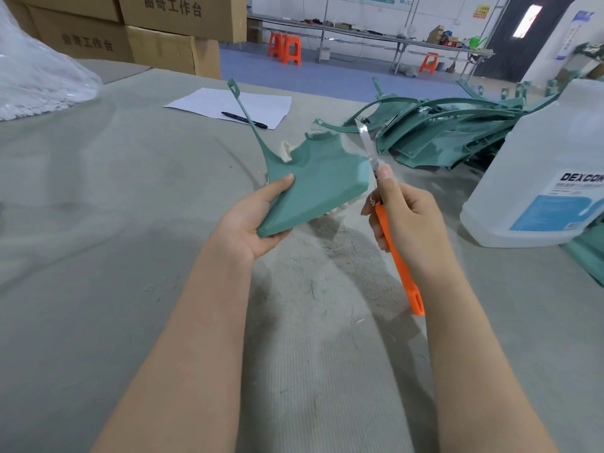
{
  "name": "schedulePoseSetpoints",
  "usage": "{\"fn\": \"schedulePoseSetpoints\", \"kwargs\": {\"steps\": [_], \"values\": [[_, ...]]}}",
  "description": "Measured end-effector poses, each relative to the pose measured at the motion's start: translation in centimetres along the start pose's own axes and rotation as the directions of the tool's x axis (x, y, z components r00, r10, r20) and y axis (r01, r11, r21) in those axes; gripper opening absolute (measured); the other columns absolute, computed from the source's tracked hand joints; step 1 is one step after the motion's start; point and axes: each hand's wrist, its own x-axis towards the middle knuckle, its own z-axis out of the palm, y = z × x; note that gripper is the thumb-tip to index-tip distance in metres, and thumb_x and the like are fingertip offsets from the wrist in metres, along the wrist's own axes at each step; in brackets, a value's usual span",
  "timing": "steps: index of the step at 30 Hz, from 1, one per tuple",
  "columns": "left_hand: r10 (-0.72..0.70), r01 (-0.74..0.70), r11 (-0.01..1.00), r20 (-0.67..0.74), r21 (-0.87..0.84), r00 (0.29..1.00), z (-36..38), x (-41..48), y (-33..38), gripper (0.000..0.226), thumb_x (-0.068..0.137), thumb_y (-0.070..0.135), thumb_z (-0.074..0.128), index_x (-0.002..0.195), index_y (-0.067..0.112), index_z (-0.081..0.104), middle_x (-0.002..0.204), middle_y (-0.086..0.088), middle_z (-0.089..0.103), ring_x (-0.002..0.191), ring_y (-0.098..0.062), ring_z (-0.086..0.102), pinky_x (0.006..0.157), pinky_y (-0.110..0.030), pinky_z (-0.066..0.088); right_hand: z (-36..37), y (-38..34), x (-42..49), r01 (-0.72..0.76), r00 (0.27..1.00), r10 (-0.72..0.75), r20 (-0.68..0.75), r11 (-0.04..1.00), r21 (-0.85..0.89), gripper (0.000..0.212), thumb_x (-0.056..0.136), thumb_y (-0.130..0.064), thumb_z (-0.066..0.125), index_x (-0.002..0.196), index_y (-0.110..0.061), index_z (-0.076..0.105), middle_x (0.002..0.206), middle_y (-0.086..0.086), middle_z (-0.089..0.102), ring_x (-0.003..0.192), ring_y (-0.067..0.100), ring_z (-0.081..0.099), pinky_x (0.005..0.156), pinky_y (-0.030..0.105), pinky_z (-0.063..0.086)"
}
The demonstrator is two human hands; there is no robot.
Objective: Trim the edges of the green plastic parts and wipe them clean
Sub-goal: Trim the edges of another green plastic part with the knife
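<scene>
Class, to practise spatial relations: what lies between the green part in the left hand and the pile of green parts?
Head view: the blade of the knife, gripped by the right hand, rises between the held green part and the pile.

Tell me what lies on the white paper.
A black pen lies on the paper. The thin arm of the held green part crosses in front, hiding a bit of both.

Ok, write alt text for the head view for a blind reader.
A person's left hand holds a green plastic part above a grey work table while the right hand grips an orange-handled knife, blade by the part's right edge. More green parts are piled behind, beside a translucent jug.
</scene>
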Motion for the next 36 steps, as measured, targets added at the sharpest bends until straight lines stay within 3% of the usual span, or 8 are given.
{"fn": "schedulePoseSetpoints", "kwargs": {"steps": [8, 15, 20, 22, 26, 31, 36], "values": [[-0.003, 0.002, 0.999, -0.022, -0.035, 1.000, 0.0, -0.1, 0.0, 0.012, 0.088, 0.021, 0.067, 0.081, 0.012, 0.063, 0.059, 0.001, 0.069, 0.047, -0.008, 0.065, 0.043, -0.015, 0.048, 0.1, -0.4, -0.3, 0.013, 0.997, -0.017, 0.070, 0.998, 0.057, 0.058, 0.101, -0.047, 0.040, 0.066, -0.004, 0.056, 0.050, 0.008, 0.044, 0.044, 0.012, 0.039, 0.043, 0.021, 0.034], [-0.018, 0.012, 0.994, -0.055, -0.106, 0.998, -0.4, 0.3, 0.1, 0.015, 0.090, 0.021, 0.065, 0.079, 0.011, 0.062, 0.055, 0.000, 0.067, 0.045, -0.008, 0.063, 0.043, -0.014, 0.048, 0.6, -0.8, -0.7, 0.072, 0.973, -0.092, 0.212, 0.992, 0.099, 0.058, 0.097, -0.048, 0.040, 0.066, -0.001, 0.055, 0.052, 0.014, 0.041, 0.046, 0.017, 0.036, 0.044, 0.024, 0.033], [-0.023, 0.014, 0.987, -0.059, -0.159, 0.998, -0.4, 0.5, 0.1, 0.016, 0.092, 0.021, 0.062, 0.082, 0.009, 0.059, 0.052, -0.001, 0.064, 0.040, -0.008, 0.060, 0.042, -0.013, 0.048, 0.5, -0.7, -0.8, 0.121, 0.952, -0.126, 0.278, 0.992, 0.034, 0.052, 0.092, -0.047, 0.045, 0.066, -0.003, 0.057, 0.051, 0.008, 0.042, 0.045, 0.014, 0.041, 0.045, 0.021, 0.037], [-0.026, 0.012, 0.983, -0.076, -0.182, 0.997, -0.4, 0.6, 0.1, 0.014, 0.092, 0.020, 0.062, 0.083, 0.009, 0.059, 0.052, -0.001, 0.064, 0.040, -0.009, 0.060, 0.041, -0.014, 0.047, 0.4, -0.7, -0.8, 0.114, 0.963, -0.128, 0.238, 0.991, 0.069, 0.053, 0.090, -0.050, 0.045, 0.068, -0.003, 0.057, 0.053, 0.010, 0.043, 0.045, 0.012, 0.041, 0.046, 0.021, 0.038], [-0.035, 0.017, 0.977, -0.080, -0.211, 0.996, -0.5, 0.6, 0.1, 0.014, 0.091, 0.019, 0.063, 0.083, 0.008, 0.060, 0.051, -0.002, 0.064, 0.039, -0.009, 0.059, 0.040, -0.015, 0.048, 0.1, -0.3, -0.3, 0.145, 0.989, -0.143, -0.026, 0.984, 0.104, 0.054, 0.101, -0.042, 0.041, 0.074, 0.003, 0.055, 0.057, 0.013, 0.044, 0.049, 0.014, 0.039, 0.047, 0.022, 0.036], [-0.054, 0.044, 0.975, -0.039, -0.217, 0.998, -0.3, 0.7, -0.1, 0.015, 0.092, 0.018, 0.061, 0.084, 0.006, 0.060, 0.052, -0.002, 0.064, 0.038, -0.009, 0.059, 0.040, -0.015, 0.048, 0.7, 0.5, 0.2, 0.234, 0.956, -0.241, -0.166, 0.970, -0.061, 0.050, 0.099, -0.047, 0.043, 0.068, -0.009, 0.055, 0.054, -0.011, 0.049, 0.054, 0.011, 0.045, 0.058, 0.034, 0.041], [-0.066, 0.066, 0.972, 0.005, -0.224, 0.998, 0.1, 0.6, -0.2, 0.013, 0.093, 0.016, 0.060, 0.086, 0.005, 0.059, 0.056, -0.004, 0.065, 0.043, -0.010, 0.061, 0.043, -0.013, 0.049, 1.4, 0.6, 0.0, 0.282, 0.937, -0.295, -0.190, 0.955, -0.090, 0.070, 0.089, -0.060, 0.042, 0.073, 0.007, 0.052, 0.062, 0.021, 0.048, 0.062, 0.036, 0.045, 0.056, 0.043, 0.041]]}}
